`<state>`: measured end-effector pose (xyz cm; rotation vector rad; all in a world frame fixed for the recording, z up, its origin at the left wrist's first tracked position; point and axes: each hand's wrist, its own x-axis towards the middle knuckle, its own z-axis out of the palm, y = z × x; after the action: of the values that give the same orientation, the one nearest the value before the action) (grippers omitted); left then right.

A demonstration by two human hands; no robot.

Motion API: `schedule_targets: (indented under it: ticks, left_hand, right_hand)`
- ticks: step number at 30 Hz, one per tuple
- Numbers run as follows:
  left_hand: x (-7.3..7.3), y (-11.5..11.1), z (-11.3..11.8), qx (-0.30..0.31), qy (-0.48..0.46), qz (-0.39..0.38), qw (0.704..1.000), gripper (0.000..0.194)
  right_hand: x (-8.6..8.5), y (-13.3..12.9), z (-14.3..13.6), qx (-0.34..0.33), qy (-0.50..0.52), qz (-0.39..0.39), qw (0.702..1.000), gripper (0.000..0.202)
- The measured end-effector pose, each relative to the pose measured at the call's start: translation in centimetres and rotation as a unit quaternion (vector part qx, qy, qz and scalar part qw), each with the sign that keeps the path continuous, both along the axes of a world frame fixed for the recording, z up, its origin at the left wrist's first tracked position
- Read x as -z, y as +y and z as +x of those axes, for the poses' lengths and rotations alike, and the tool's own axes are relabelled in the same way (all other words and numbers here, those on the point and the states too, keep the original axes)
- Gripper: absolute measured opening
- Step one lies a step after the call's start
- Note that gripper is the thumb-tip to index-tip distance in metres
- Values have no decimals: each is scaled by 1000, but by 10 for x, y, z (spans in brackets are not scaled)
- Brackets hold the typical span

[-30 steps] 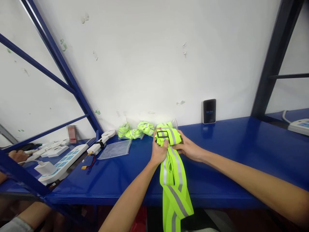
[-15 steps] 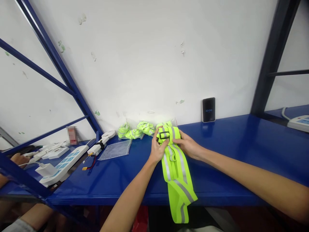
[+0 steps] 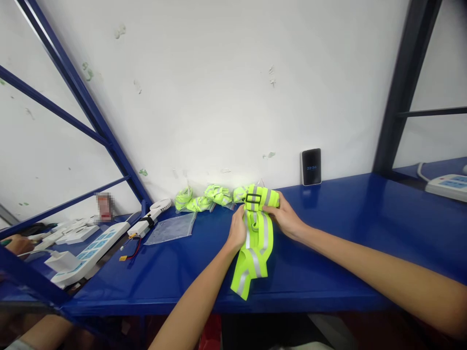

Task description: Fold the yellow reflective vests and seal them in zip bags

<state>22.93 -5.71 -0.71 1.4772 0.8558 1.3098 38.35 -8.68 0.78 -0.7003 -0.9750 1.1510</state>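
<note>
A neon yellow reflective strap [image 3: 258,233] with silver stripes hangs in loops between my two hands, its lower end over the blue table's front part. Its black buckle [image 3: 253,198] shows at the top, on a folded section. My left hand [image 3: 238,227] is closed on the strap's left edge, fingers partly hidden. My right hand [image 3: 284,214] grips the folded upper part from the right, thumb in front. Behind, by the wall, lie several bundled yellow straps [image 3: 218,194] in clear bags. A flat clear zip bag [image 3: 171,228] lies to their left.
A phone-like device [image 3: 311,167] leans against the wall. Left on the blue table [image 3: 328,272] are a white fan [image 3: 160,206], a battery pack with wires [image 3: 140,227] and a power strip [image 3: 93,253]. Another person's hand [image 3: 18,244] is at far left, beyond the blue frame [image 3: 87,107].
The strap's hanging end has swung up and left and hangs shorter. Its folded top has turned, extending further right into my right hand. The view has shifted slightly.
</note>
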Motion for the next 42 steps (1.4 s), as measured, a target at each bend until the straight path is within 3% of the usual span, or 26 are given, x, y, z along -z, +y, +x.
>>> schedule_targets:
  ticks: [3, 7, 11, 17, 19, 22, 26, 31, 37, 42]
  left_hand:
    - [-4, -2, -1, 43, 11, 34, 998, 34]
    - [-1, -1, 0, 120, -23, 4, 992, 39]
    - [1, -1, 1, 111, -27, -9, 993, 39]
    - [-4, -5, 3, 61, -10, -75, 995, 33]
    - [-5, -6, 4, 85, -53, -101, 990, 35]
    - [-6, -10, 4, 168, -97, -131, 972, 45]
    - [-11, -17, 4, 198, -37, -107, 974, 61]
    - [-9, -16, 5, 180, -23, -79, 980, 56]
    - [-7, -13, 8, 187, -77, -125, 971, 56]
    - [-13, -16, 8, 194, -58, -156, 967, 67]
  right_hand:
    - [-6, -4, 2, -5, 3, -16, 1000, 42]
    - [-14, -11, 2, -41, 11, -41, 998, 44]
    - [-9, -10, 0, -46, -17, -12, 999, 47]
    - [3, -2, 1, 66, -153, 119, 979, 29]
    - [2, 0, 4, 100, -181, 129, 970, 24]
    - [0, 2, 9, 141, -203, 138, 959, 22]
    - [1, 5, 13, 137, -224, 153, 953, 19]
    - [3, 2, 13, 139, -280, 191, 930, 37]
    - [3, 1, 13, 146, -298, 215, 919, 35]
    - [4, 2, 12, 155, -284, 197, 925, 41]
